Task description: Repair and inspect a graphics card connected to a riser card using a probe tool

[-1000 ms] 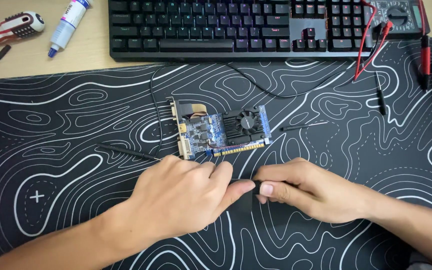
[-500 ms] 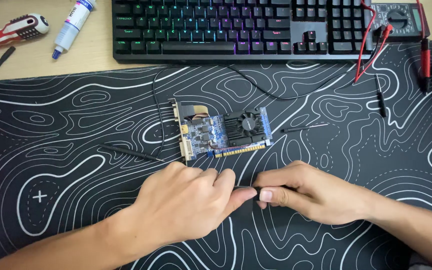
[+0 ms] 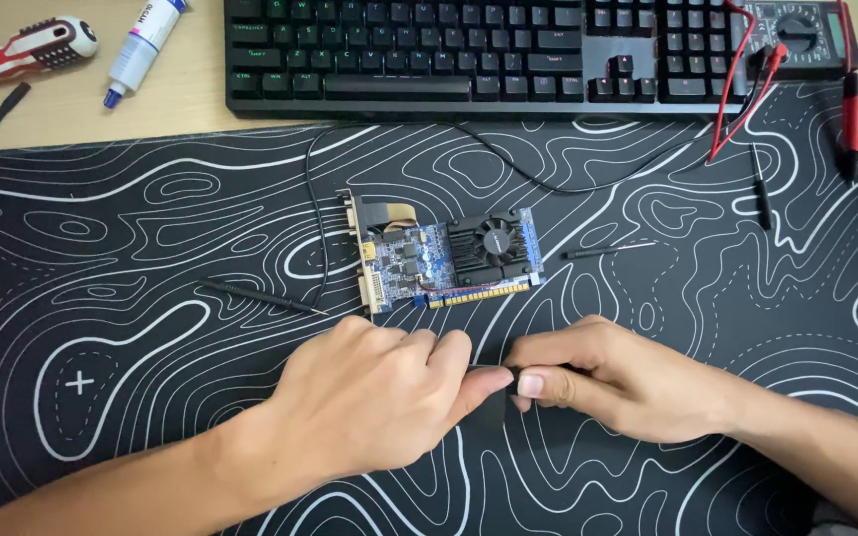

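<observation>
A: Since the mat [image 3: 101, 218] fills most of the view, I'll start there: black, soft-looking, white contour lines, running edge to edge.
B: What's along the far edge?
A: Black keyboard [image 3: 469, 50], hard plastic. Multimeter [image 3: 796, 30] with red leads at the far right corner.
B: And the card?
A: Blue graphics card [image 3: 449, 263] lies flat mid-mat, black fan up, long axis left-right, metal bracket at its left end.
B: Hands?
A: Left hand [image 3: 369, 397] and right hand [image 3: 618, 382] meet just nearer me than the card. Both are pinched closed on a small flat black piece [image 3: 494, 392], matte, mostly hidden by fingers; I can't tell what it is. It sits between the thumbs, each hand equally close, well in from the near edge.
</observation>
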